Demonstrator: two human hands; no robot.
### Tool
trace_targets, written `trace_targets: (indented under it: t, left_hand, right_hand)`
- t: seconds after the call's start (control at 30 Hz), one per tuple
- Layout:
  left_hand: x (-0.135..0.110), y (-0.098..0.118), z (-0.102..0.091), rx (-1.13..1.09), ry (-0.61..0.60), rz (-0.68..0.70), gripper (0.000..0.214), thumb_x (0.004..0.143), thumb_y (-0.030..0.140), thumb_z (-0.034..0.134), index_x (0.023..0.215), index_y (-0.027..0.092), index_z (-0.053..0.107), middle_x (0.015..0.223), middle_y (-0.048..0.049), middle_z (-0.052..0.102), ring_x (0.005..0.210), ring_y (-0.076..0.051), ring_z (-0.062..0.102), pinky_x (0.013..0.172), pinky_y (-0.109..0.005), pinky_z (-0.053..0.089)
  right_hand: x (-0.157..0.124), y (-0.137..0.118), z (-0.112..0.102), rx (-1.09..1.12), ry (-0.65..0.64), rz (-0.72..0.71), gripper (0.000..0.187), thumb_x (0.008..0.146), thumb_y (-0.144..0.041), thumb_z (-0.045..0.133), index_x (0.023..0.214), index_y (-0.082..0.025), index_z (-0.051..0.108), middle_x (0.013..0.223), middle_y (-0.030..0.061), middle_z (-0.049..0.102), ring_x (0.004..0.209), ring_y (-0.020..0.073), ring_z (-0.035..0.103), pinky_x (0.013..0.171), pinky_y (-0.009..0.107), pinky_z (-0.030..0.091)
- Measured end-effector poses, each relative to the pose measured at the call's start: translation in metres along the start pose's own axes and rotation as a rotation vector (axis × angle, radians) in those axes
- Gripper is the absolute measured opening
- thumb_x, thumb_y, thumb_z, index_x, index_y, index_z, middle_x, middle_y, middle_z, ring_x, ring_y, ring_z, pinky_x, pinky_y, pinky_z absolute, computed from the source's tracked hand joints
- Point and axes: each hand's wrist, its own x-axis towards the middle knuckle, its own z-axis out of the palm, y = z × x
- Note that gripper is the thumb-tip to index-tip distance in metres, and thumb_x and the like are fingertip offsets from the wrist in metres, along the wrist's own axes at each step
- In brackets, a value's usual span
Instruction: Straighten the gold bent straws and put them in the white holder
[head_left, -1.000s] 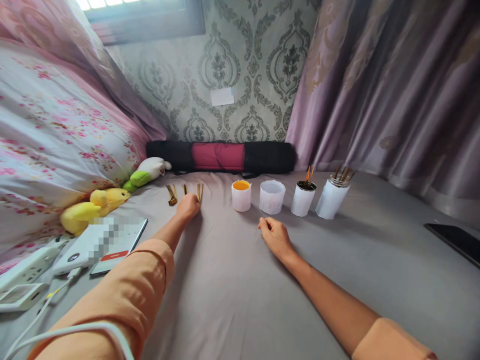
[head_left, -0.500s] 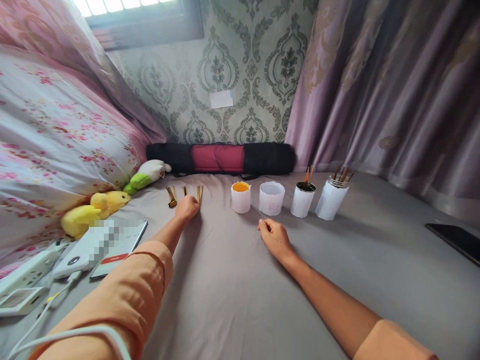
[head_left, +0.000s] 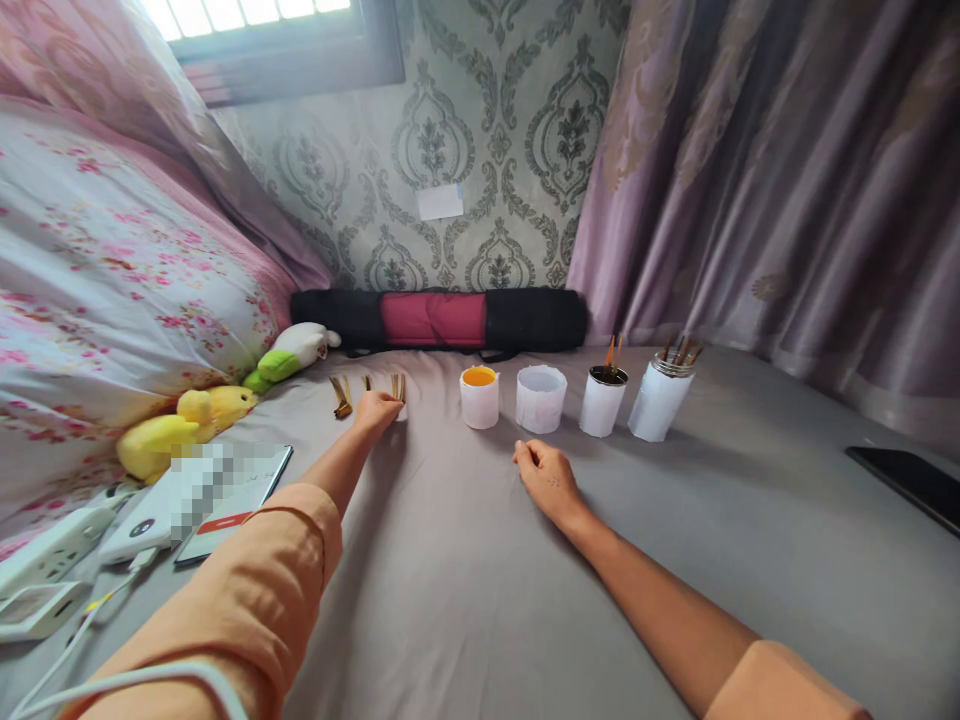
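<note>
My left hand (head_left: 375,410) reaches far forward on the grey bedsheet, fingers curled down onto a small pile of thin brown sticks (head_left: 397,386); more sticks (head_left: 342,394) lie just left of it. My right hand (head_left: 541,470) rests loosely curled on the sheet, holding nothing visible, just in front of a row of white cups. From left: a cup with an orange top (head_left: 479,397), a translucent cup (head_left: 541,398), a dark-rimmed cup with sticks in it (head_left: 601,399), and a glass jar with sticks (head_left: 658,399).
A black and red roll bag (head_left: 439,318) lies against the wall. Plush toys (head_left: 178,425) sit by the floral bedding at left, with a phone (head_left: 225,488), power bank and power strip (head_left: 45,545) nearer me. A dark tablet (head_left: 907,478) lies at right, curtains behind.
My left hand has slid slightly forward over the sticks and its fingers have flattened a little. The view has tilted up a touch; my right hand stays put.
</note>
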Motion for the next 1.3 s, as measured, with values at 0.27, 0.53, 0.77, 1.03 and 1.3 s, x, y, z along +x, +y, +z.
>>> trace_targets:
  t: [0.27, 0.53, 0.77, 1.03, 1.3]
  left_hand:
    - [-0.006, 0.005, 0.011, -0.487, -0.061, -0.16, 0.006, 0.062, 0.013, 0.058, 0.066, 0.011, 0.054, 0.058, -0.006, 0.059, 0.057, -0.014, 0.06, 0.052, -0.024, 0.048]
    - [-0.016, 0.007, 0.022, -0.817, -0.105, -0.235, 0.006, 0.065, 0.002, 0.053, 0.066, 0.008, 0.052, 0.062, -0.0085, 0.061, 0.06, -0.014, 0.062, 0.063, -0.027, 0.052]
    - [-0.023, 0.005, 0.029, -0.951, -0.104, -0.281, 0.007, 0.067, 0.002, 0.052, 0.068, 0.009, 0.054, 0.06, -0.0055, 0.059, 0.063, -0.015, 0.062, 0.064, -0.028, 0.054]
    - [-0.029, 0.0, 0.035, -1.035, -0.17, -0.301, 0.009, 0.069, 0.002, 0.052, 0.066, 0.009, 0.055, 0.062, -0.0052, 0.06, 0.062, -0.012, 0.061, 0.065, -0.024, 0.053]
    - [-0.048, 0.01, 0.035, -1.108, -0.229, -0.323, 0.009, 0.069, 0.001, 0.054, 0.071, 0.009, 0.057, 0.063, -0.0047, 0.061, 0.064, -0.013, 0.062, 0.064, -0.024, 0.053]
  right_hand:
    - [-0.001, -0.001, -0.001, -0.008, -0.004, 0.01, 0.039, 0.081, -0.042, 0.034, 0.066, -0.016, 0.06, 0.056, 0.0021, 0.057, 0.051, 0.0116, 0.045, 0.05, 0.023, 0.029]
    - [-0.001, -0.001, -0.002, -0.018, -0.001, 0.008, 0.038, 0.081, -0.04, 0.035, 0.066, -0.017, 0.06, 0.058, 0.0022, 0.058, 0.054, 0.0124, 0.048, 0.052, 0.022, 0.031]
    - [0.0, -0.001, -0.001, -0.019, 0.003, -0.005, 0.038, 0.081, -0.04, 0.035, 0.066, -0.017, 0.061, 0.057, 0.0021, 0.058, 0.054, 0.0124, 0.048, 0.052, 0.022, 0.031]
    - [0.0, -0.001, -0.001, -0.019, -0.002, -0.001, 0.039, 0.081, -0.041, 0.034, 0.065, -0.017, 0.06, 0.055, 0.0017, 0.057, 0.052, 0.0118, 0.046, 0.05, 0.022, 0.029]
    - [0.0, 0.0, -0.001, -0.018, -0.002, -0.011, 0.038, 0.081, -0.04, 0.034, 0.066, -0.017, 0.059, 0.058, 0.0019, 0.058, 0.052, 0.0115, 0.046, 0.05, 0.022, 0.029]
